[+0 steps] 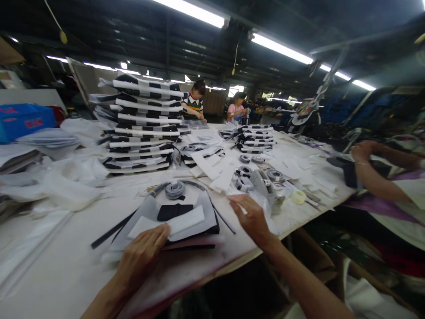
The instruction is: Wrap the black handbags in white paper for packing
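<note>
A black bag (212,229) lies flat on the table in front of me, mostly covered by a pale tissue sheet (146,212). Its dark strap arches behind it, and loose black straps stick out at the sides. On the sheet are a small black rectangular piece (175,212) and a white folded strip (187,223). My left hand (146,248) rests on the strip's near end, fingers laid over it and thumb hidden. Beside a grey tape dispenser (263,182), my right hand (250,217) is raised with fingers apart, no object visible in it. Behind the bag sits a coiled grey strap (175,190).
A tall stack of black bags with white wrapping (146,128) stands behind, a lower stack (255,137) farther right. Several strap coils, paper sheets (215,168) and a tape roll (299,196) lie around. A co-worker's hands (365,155) handle dark material at right; two people stand beyond.
</note>
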A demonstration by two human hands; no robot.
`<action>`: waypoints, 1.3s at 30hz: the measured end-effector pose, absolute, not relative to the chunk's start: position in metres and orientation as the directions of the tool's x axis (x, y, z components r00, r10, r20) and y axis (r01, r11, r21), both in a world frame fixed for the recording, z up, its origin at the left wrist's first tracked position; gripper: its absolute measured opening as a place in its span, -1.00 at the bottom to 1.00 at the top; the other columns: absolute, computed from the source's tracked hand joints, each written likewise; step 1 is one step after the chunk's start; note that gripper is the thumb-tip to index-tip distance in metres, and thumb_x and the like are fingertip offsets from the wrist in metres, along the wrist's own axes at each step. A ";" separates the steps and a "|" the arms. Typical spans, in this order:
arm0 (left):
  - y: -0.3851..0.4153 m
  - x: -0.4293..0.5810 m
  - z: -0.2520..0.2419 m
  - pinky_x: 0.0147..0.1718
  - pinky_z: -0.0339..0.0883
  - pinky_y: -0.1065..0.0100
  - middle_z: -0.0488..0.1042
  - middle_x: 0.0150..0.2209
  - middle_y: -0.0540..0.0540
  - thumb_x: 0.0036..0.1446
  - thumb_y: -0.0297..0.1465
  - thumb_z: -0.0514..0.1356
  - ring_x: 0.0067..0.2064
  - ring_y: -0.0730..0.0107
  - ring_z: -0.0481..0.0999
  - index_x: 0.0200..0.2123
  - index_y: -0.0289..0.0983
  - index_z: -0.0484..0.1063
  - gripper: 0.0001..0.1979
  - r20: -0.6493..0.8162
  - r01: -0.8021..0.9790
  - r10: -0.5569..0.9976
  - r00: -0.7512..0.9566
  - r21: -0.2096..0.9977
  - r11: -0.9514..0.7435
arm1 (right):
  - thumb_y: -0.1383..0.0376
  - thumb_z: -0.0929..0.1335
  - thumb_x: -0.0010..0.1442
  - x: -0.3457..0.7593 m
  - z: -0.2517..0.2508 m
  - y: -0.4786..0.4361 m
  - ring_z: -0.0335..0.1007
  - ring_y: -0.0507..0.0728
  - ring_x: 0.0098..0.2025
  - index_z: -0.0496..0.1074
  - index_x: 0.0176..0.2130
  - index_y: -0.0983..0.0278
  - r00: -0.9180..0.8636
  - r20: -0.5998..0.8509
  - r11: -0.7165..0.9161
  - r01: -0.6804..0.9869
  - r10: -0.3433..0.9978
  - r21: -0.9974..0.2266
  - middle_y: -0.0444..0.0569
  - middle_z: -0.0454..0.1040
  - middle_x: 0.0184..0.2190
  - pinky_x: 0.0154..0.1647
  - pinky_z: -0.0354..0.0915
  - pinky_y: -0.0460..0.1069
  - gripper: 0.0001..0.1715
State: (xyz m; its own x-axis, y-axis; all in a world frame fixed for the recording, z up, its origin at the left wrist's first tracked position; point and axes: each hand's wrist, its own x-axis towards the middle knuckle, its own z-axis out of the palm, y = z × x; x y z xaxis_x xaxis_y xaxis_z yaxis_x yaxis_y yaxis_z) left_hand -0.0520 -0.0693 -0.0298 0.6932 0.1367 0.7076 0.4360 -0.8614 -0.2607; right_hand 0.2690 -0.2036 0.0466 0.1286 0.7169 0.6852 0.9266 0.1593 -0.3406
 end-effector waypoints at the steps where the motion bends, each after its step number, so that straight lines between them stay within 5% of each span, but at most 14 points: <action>1: -0.069 -0.052 -0.032 -0.10 0.43 0.27 0.60 -0.09 -0.19 0.17 -0.64 -0.03 -0.12 0.23 0.59 0.04 -0.29 0.39 -0.57 0.716 0.441 0.137 0.685 -0.258 -0.860 | 0.25 0.24 0.35 0.293 0.043 -0.207 0.51 0.18 -0.07 0.53 -0.12 0.23 0.222 0.663 0.065 0.923 0.715 -0.379 0.05 0.60 -0.16 0.02 0.39 0.11 -0.71; 4: -0.068 -0.053 -0.039 -0.07 0.43 0.24 0.59 -0.07 -0.19 0.20 -0.62 -0.03 -0.10 0.21 0.59 0.08 -0.29 0.38 -0.58 0.717 0.447 0.147 0.681 -0.248 -0.860 | 0.23 0.31 0.27 0.352 0.024 -0.212 0.52 0.24 -0.06 0.54 -0.14 0.25 0.351 0.524 -0.164 0.915 0.776 -0.369 0.08 0.60 -0.14 0.03 0.40 0.17 -0.74; 10: -0.069 -0.053 -0.040 -0.05 0.42 0.24 0.59 -0.05 -0.18 0.21 -0.61 -0.03 -0.09 0.21 0.60 0.08 -0.26 0.39 -0.58 0.710 0.456 0.170 0.683 -0.233 -0.859 | 0.41 0.38 0.09 0.376 -0.015 -0.191 0.39 0.26 0.14 0.46 0.05 0.33 0.306 0.244 -0.291 0.952 0.920 -0.094 0.18 0.49 0.08 0.17 0.29 0.16 -0.51; 13: -0.070 -0.052 -0.035 -0.07 0.43 0.24 0.60 -0.07 -0.18 0.22 -0.60 -0.04 -0.11 0.23 0.60 0.07 -0.28 0.37 -0.59 0.721 0.467 0.164 0.673 -0.242 -0.851 | 0.38 0.29 0.22 0.371 -0.016 -0.181 0.51 0.23 -0.04 0.55 -0.14 0.28 0.344 0.200 -0.330 0.939 0.917 -0.099 0.12 0.59 -0.11 0.02 0.36 0.10 -0.73; 19: -0.072 -0.052 -0.024 -0.17 0.45 0.29 0.61 -0.12 -0.19 0.21 -0.55 0.01 -0.18 0.24 0.62 0.05 -0.31 0.36 -0.64 0.731 0.498 0.209 0.650 -0.201 -0.844 | 0.23 0.26 0.28 0.368 0.032 -0.184 0.54 0.21 -0.20 0.57 -0.34 0.26 0.473 0.176 -0.438 0.875 0.863 -0.208 0.06 0.61 -0.30 -0.14 0.36 0.05 -0.68; 23: -0.068 -0.058 -0.021 -0.24 0.48 0.28 0.62 -0.16 -0.19 0.17 -0.51 0.05 -0.23 0.21 0.62 0.04 -0.31 0.37 -0.64 0.754 0.534 0.259 0.604 -0.142 -0.833 | 0.06 0.38 0.15 0.343 0.090 -0.209 0.54 0.16 -0.36 0.50 -0.41 0.32 0.433 -0.232 -0.455 0.532 0.871 -0.714 0.01 0.57 -0.46 -0.28 0.40 0.01 -0.64; 26: -0.063 -0.065 -0.018 -0.31 0.48 0.29 0.62 -0.20 -0.18 0.13 -0.48 0.08 -0.27 0.19 0.62 0.03 -0.28 0.39 -0.63 0.762 0.590 0.341 0.551 -0.066 -0.805 | 0.00 0.49 0.03 0.306 0.123 -0.240 0.57 0.16 -0.36 0.50 -0.34 0.35 0.139 -0.430 -0.448 0.151 0.892 -0.881 0.07 0.60 -0.40 -0.33 0.44 -0.01 -0.55; 32: -0.055 -0.081 -0.010 -0.29 0.50 0.32 0.64 -0.19 -0.13 0.03 -0.44 0.11 -0.27 0.18 0.64 0.01 -0.27 0.44 -0.57 0.722 0.634 0.508 0.469 0.125 -0.763 | 0.03 0.54 -0.02 0.218 0.108 -0.266 0.55 0.18 -0.48 0.56 -0.31 0.45 -0.368 -0.453 -0.558 -0.262 0.812 -0.787 0.18 0.60 -0.42 -0.46 0.45 0.00 -0.48; 35: -0.052 -0.087 -0.005 -0.27 0.50 0.31 0.64 -0.18 -0.12 -0.01 -0.38 0.13 -0.24 0.14 0.65 0.00 -0.26 0.47 -0.55 0.655 0.674 0.634 0.411 0.250 -0.695 | 0.11 0.55 -0.04 0.188 0.073 -0.239 0.57 0.18 -0.38 0.56 -0.31 0.43 -0.373 -0.470 -0.591 -0.355 0.800 -0.724 0.17 0.60 -0.35 -0.38 0.47 0.02 -0.56; 39: -0.048 -0.092 0.000 -0.27 0.50 0.29 0.65 -0.22 -0.09 -0.02 -0.29 0.17 -0.23 0.09 0.65 0.00 -0.24 0.47 -0.53 0.552 0.700 0.767 0.326 0.404 -0.589 | 0.24 0.51 0.00 0.180 0.030 -0.180 0.55 0.14 -0.30 0.56 -0.31 0.41 -0.152 -0.539 -0.546 -0.433 0.829 -0.717 0.10 0.61 -0.33 -0.19 0.47 0.05 -0.71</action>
